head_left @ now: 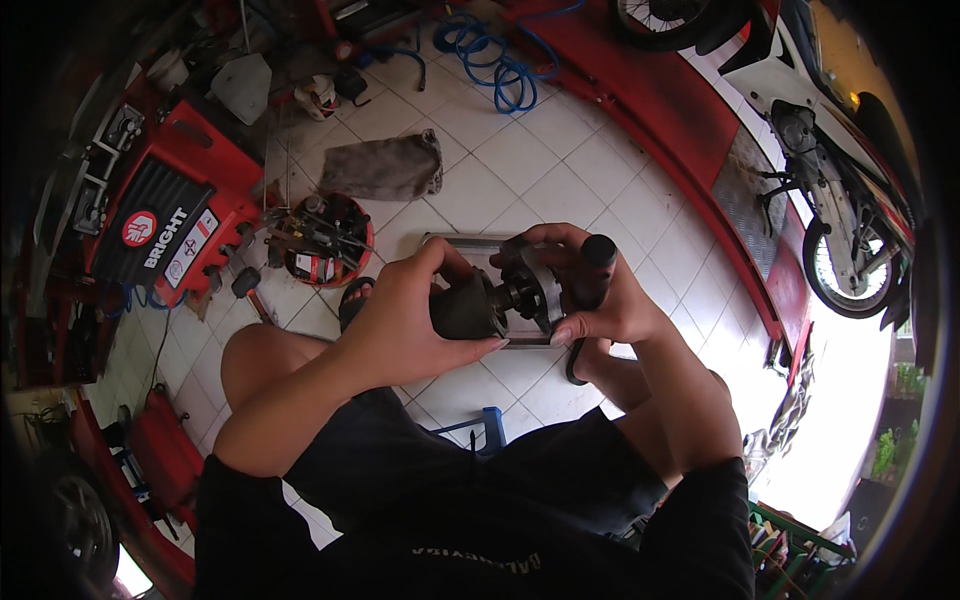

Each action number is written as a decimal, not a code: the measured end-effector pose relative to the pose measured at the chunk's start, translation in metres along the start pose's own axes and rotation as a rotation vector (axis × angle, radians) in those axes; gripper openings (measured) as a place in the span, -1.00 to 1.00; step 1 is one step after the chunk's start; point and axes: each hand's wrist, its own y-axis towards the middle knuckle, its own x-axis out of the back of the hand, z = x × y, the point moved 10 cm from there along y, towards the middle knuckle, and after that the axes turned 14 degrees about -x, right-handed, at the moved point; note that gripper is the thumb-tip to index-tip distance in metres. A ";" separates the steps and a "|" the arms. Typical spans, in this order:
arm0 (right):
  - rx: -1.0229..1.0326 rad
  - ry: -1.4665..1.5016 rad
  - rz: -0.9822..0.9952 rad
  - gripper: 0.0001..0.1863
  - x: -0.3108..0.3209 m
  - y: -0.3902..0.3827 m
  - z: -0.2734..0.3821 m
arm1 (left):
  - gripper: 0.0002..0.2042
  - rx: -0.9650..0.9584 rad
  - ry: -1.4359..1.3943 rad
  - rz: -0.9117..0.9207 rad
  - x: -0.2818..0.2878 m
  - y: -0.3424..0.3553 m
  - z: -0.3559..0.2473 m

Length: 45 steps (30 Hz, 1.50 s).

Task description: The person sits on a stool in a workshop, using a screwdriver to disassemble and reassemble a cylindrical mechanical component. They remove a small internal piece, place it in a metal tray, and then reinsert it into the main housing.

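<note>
My left hand (pixel 400 318) is wrapped round a dark metal cylinder (pixel 466 308), which looks like a motor body. Opposite it, my right hand (pixel 622 305) grips a round, ribbed metal end housing (pixel 545 288) with a dark cylindrical piece (pixel 597 252) standing out at its side. A short shaft (pixel 508 297) shows in the gap between the two parts, which are held end to end above a shallow metal tray (pixel 432 238) on the floor. Whether the shaft belongs to one part or joins both, I cannot tell.
Beyond my left hand are a red round container of tools (pixel 365 225), a hammer (pixel 248 283) and a grey cloth (pixel 375 167). A red machine (pixel 215 140) stands at left. A red lift ramp (pixel 670 110), blue coiled hose (pixel 505 75) and motorcycle (pixel 835 190) lie farther out.
</note>
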 end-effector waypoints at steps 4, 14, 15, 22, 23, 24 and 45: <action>-0.013 0.095 -0.008 0.06 0.000 0.007 -0.005 | -0.45 0.002 -0.009 0.060 0.006 0.003 0.000; 0.141 -0.487 -0.191 -0.07 -0.009 0.001 0.030 | -0.46 0.074 -0.075 0.065 0.008 -0.002 0.016; 0.179 -0.473 -0.173 -0.07 -0.011 0.001 0.033 | -0.46 0.062 -0.085 0.061 0.008 -0.003 0.016; 0.306 -0.589 -0.212 -0.08 -0.018 -0.008 0.045 | -0.44 0.077 -0.172 0.026 0.005 -0.006 0.023; 0.343 -0.638 -0.197 -0.08 -0.021 -0.009 0.049 | -0.44 0.094 -0.195 0.024 0.004 -0.007 0.025; 0.381 -0.686 -0.181 -0.08 -0.024 -0.012 0.053 | -0.44 0.140 -0.308 0.010 0.000 -0.010 0.029; 0.084 -0.569 -0.435 -0.05 -0.020 -0.022 0.045 | -0.38 -0.538 0.306 -0.188 0.009 -0.004 -0.041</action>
